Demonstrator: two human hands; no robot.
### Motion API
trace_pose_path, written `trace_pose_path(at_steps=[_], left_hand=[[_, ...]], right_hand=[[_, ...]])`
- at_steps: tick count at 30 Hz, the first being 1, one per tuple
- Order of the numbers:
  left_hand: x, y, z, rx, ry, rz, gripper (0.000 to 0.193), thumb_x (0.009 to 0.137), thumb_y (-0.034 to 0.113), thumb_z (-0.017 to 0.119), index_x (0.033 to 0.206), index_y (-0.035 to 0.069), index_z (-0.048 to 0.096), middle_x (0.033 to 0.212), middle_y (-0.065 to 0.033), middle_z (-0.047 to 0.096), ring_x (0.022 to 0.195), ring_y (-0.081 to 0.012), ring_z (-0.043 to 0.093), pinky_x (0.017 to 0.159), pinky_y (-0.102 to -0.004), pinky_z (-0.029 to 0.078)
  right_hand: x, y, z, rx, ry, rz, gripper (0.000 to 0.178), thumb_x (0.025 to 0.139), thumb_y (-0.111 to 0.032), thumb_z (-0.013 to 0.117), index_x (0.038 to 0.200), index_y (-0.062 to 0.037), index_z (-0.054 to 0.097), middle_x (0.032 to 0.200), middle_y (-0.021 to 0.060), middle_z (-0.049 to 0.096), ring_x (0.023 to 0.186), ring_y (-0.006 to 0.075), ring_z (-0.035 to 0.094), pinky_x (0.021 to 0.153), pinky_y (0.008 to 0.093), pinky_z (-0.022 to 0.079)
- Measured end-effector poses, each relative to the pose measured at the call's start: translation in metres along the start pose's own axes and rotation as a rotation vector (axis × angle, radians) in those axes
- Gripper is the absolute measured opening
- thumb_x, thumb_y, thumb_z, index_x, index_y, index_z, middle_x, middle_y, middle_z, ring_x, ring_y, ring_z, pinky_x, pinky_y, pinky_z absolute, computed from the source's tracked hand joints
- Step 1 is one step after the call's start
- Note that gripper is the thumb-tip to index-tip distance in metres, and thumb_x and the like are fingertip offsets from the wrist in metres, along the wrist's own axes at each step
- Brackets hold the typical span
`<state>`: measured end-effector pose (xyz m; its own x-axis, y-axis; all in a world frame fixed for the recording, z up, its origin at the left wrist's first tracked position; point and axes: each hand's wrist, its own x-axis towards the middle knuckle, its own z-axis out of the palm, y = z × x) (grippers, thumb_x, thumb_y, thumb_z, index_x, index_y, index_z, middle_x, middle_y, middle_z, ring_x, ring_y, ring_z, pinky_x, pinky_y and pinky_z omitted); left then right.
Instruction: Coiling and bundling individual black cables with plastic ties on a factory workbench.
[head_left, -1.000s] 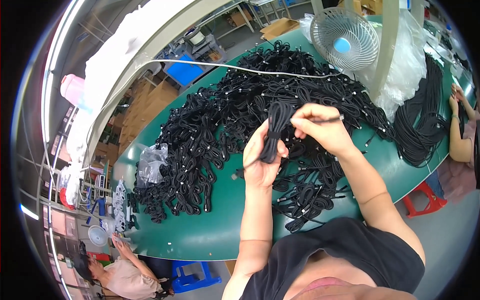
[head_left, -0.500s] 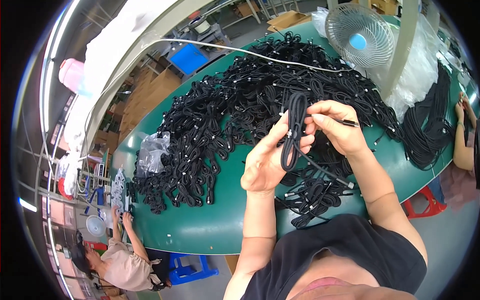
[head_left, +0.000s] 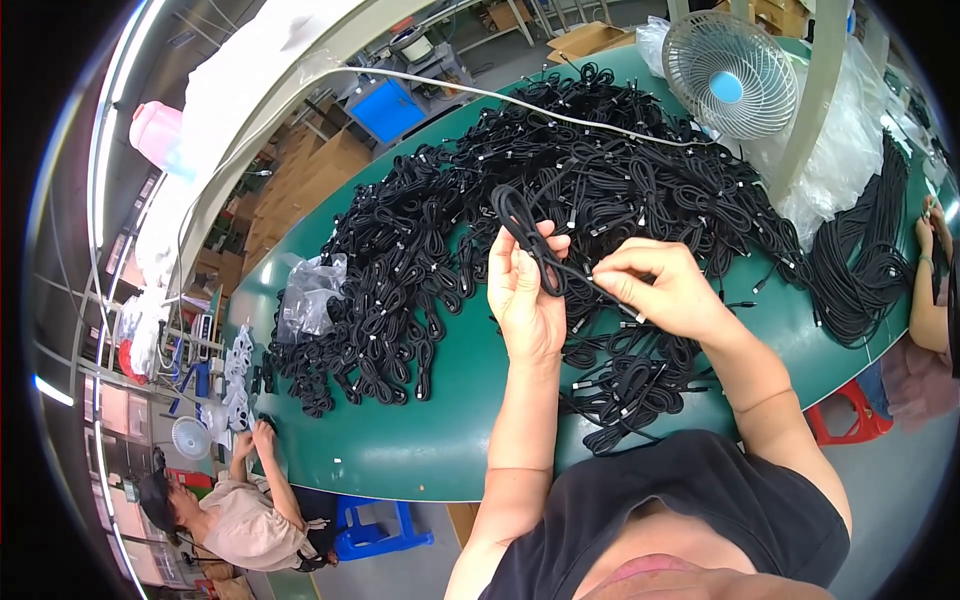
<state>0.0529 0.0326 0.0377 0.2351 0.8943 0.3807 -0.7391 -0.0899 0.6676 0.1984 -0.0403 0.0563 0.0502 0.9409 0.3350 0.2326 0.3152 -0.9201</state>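
A bundled black cable [head_left: 517, 214], folded into a long loop, rests in my left hand [head_left: 527, 305], whose fingers and thumb close around its lower part. My right hand [head_left: 660, 285] pinches the same cable's loose end between thumb and fingers; a light-coloured connector tip shows just below those fingers. Beyond both hands spreads a big heap of similar bundled black cables [head_left: 400, 250] on the green table [head_left: 400, 450]. A smaller group of black cables [head_left: 635, 395] lies near my body, below my right hand.
A round fan [head_left: 728, 85] and clear plastic sheeting [head_left: 840, 150] stand at the far right, beside a pale post [head_left: 812, 110]. Long black cables [head_left: 860, 250] hang at the right edge. A plastic bag [head_left: 312, 298] lies left. Co-workers sit at left [head_left: 240, 520] and right [head_left: 930, 290].
The bundle has tilted and moved left and slightly down with my left hand. My right hand has come lower, from beside the bundle's middle to its trailing end.
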Motion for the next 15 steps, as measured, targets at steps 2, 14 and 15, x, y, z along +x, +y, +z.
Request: trace_pose_path(at_steps=[2,14,15], left_hand=[[-0.001,-0.001,0.002,0.008,-0.011,0.012,0.047,0.087,0.017,0.055,0.126,0.0,0.034,0.112,-0.0173,0.053,0.094,-0.0217,0.057,0.085,-0.032,0.046],[-0.012,-0.015,0.011,0.063,-0.061,-0.001,0.051,0.086,0.019,0.058,0.127,0.001,0.033,0.111,-0.014,0.052,0.089,-0.017,0.054,0.08,-0.029,0.047],[-0.014,-0.013,0.012,0.084,-0.066,0.003,0.05,0.086,0.018,0.058,0.126,0.001,0.034,0.111,-0.014,0.052,0.09,-0.0171,0.054,0.079,-0.0289,0.048]], right_hand=[[-0.002,0.004,0.007,-0.148,0.068,-0.163,0.014,0.078,-0.01,0.065,0.086,0.0005,0.063,0.071,0.006,0.057,0.056,0.0124,0.056,0.051,0.0256,0.045],[-0.001,0.008,0.011,-0.45,0.152,-0.37,0.013,0.067,-0.004,0.062,0.075,-0.0018,0.053,0.069,0.0068,0.052,0.066,0.0237,0.055,0.053,0.0328,0.045],[-0.002,0.008,0.012,-0.461,0.174,-0.396,0.013,0.067,-0.004,0.062,0.076,-0.0018,0.053,0.069,0.0072,0.051,0.066,0.0238,0.055,0.052,0.033,0.045]])
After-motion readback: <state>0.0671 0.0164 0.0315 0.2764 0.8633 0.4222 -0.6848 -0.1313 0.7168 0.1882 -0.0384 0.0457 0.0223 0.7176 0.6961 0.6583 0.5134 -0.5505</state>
